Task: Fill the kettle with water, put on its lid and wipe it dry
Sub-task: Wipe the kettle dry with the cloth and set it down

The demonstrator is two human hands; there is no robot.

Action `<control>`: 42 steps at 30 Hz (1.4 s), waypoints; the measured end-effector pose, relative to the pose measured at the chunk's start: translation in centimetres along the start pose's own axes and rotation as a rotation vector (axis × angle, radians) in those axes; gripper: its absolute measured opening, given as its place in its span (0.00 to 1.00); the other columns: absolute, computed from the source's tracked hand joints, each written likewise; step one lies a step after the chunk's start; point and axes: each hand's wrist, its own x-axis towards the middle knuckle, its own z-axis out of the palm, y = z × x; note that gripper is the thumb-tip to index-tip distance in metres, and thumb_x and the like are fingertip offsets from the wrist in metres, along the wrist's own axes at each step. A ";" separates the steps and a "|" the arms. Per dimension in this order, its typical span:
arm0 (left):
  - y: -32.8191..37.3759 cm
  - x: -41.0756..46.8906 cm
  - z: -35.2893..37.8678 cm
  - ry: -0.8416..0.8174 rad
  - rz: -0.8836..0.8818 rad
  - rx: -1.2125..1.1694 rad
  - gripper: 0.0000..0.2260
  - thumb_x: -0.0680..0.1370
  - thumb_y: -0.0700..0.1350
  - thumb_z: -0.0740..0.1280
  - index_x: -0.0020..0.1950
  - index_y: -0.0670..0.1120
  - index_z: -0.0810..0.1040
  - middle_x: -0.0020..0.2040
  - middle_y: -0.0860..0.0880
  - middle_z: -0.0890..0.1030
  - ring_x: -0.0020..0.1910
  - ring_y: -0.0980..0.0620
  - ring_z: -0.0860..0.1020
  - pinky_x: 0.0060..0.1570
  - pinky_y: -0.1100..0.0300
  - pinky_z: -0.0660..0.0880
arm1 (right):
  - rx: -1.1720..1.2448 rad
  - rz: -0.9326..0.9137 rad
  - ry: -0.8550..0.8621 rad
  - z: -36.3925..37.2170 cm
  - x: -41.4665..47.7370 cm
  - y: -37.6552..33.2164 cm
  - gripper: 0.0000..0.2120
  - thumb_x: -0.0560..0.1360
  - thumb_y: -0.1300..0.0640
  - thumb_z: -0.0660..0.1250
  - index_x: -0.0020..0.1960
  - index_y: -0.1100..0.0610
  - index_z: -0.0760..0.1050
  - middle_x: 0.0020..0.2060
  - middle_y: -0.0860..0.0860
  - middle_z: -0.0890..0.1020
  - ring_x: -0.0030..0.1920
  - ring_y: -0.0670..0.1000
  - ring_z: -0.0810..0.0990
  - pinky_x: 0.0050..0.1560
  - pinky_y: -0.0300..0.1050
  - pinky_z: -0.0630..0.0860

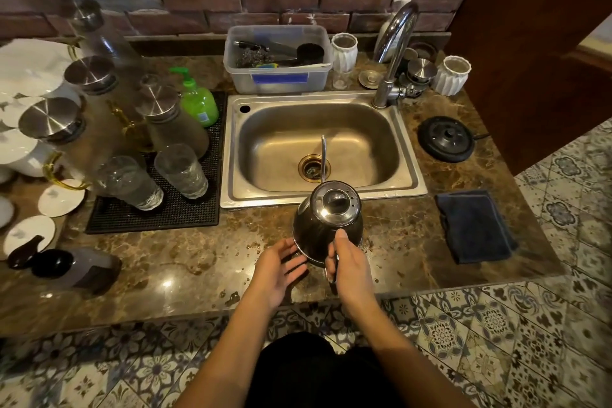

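A shiny steel gooseneck kettle (318, 232) stands on the marble counter just in front of the sink (318, 146), its thin spout reaching over the basin. The steel lid (334, 202) sits on top of it. My right hand (347, 265) is closed around the kettle's handle at the near side. My left hand (281, 265) is open, palm turned toward the kettle's left flank, close to it or lightly touching. A dark blue cloth (473, 225) lies folded on the counter to the right. The tap (394, 53) rises behind the sink's right corner; no water runs.
The black kettle base (445, 139) sits right of the sink. A drying mat (155, 209) at left holds glasses, jars and a green soap bottle (197, 103). A plastic tub (278, 60) stands behind the sink. Water drops dot the counter (198, 258).
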 end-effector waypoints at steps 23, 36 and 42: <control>-4.0 0.6 19.1 -0.070 -0.015 -0.041 0.13 0.85 0.44 0.58 0.62 0.40 0.78 0.61 0.39 0.81 0.59 0.35 0.82 0.66 0.43 0.76 | 0.130 -0.116 0.100 -19.2 7.8 -3.3 0.24 0.76 0.38 0.59 0.28 0.53 0.71 0.20 0.49 0.69 0.24 0.49 0.67 0.31 0.48 0.63; -3.2 4.3 32.4 -0.094 0.005 0.029 0.13 0.84 0.44 0.59 0.63 0.39 0.77 0.62 0.39 0.80 0.58 0.36 0.82 0.61 0.44 0.78 | 0.143 -0.178 0.179 -28.6 15.9 -6.1 0.25 0.76 0.39 0.59 0.27 0.54 0.70 0.20 0.50 0.68 0.23 0.52 0.66 0.30 0.48 0.63; -1.7 7.0 36.9 -0.085 0.011 0.031 0.10 0.84 0.44 0.60 0.54 0.40 0.79 0.57 0.40 0.80 0.55 0.37 0.82 0.59 0.45 0.79 | 0.178 -0.182 0.204 -31.2 20.3 -7.5 0.24 0.78 0.44 0.59 0.26 0.53 0.70 0.19 0.48 0.68 0.23 0.51 0.66 0.31 0.49 0.64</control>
